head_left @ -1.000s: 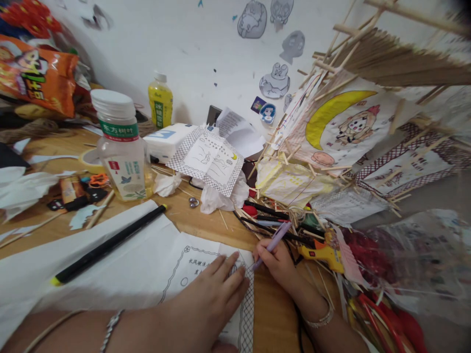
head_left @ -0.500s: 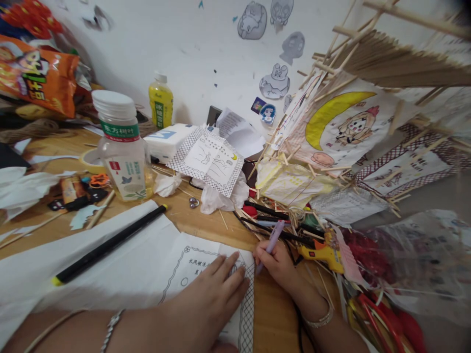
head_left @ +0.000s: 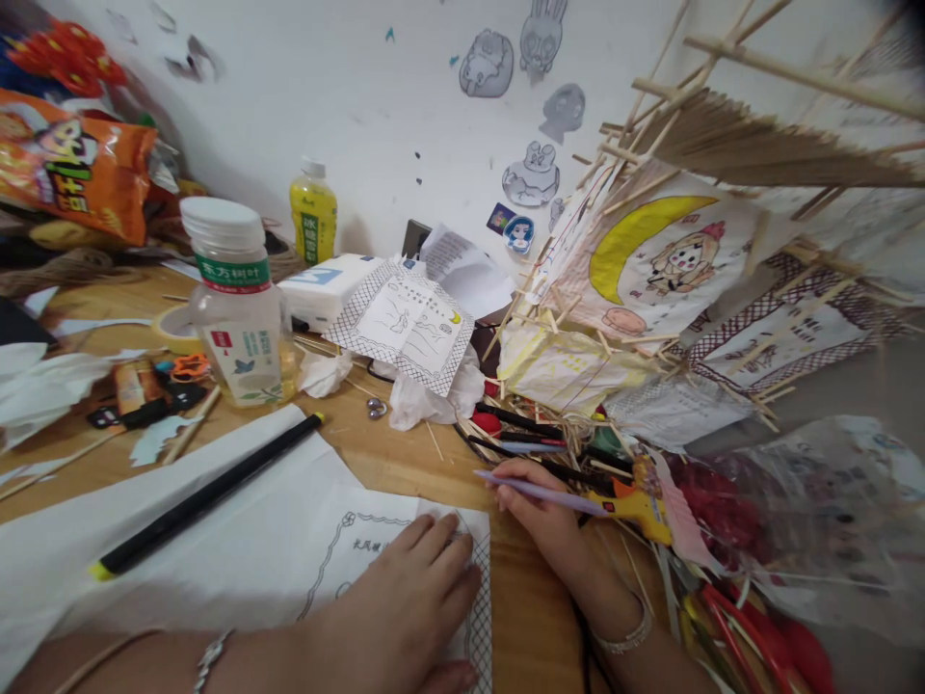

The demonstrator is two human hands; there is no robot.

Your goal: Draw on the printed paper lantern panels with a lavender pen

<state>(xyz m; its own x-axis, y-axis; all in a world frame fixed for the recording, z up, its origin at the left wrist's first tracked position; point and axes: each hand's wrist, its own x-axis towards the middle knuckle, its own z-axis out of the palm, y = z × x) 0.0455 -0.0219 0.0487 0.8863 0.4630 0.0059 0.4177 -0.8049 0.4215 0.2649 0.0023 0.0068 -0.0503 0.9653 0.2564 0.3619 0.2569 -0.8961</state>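
My left hand [head_left: 411,602] lies flat with fingers stretched over a white sheet of paper [head_left: 347,559], covering part of its drawn wavy border, crosshatched edge and handwritten characters. Just right of the sheet, my right hand [head_left: 539,520] grips a light purple pen [head_left: 543,493]. The pen lies nearly level across the fingers, its pointed end to the left, above the wooden table [head_left: 524,617]. Across the blank part of the paper rests a thick black marker [head_left: 209,493] with yellow-green ends.
A bottle with a white cap [head_left: 238,318] stands behind the paper. Beyond it are a yellow bottle [head_left: 314,212] and a patterned drawing [head_left: 405,323]. On the right stand a stick frame with paper panels [head_left: 650,260], a yellow glue gun [head_left: 640,511] and red-handled scissors [head_left: 729,627].
The pen has swung from upright, beside the paper's edge, to nearly level in my right hand. My left hand stays on the paper. The view has shifted slightly.
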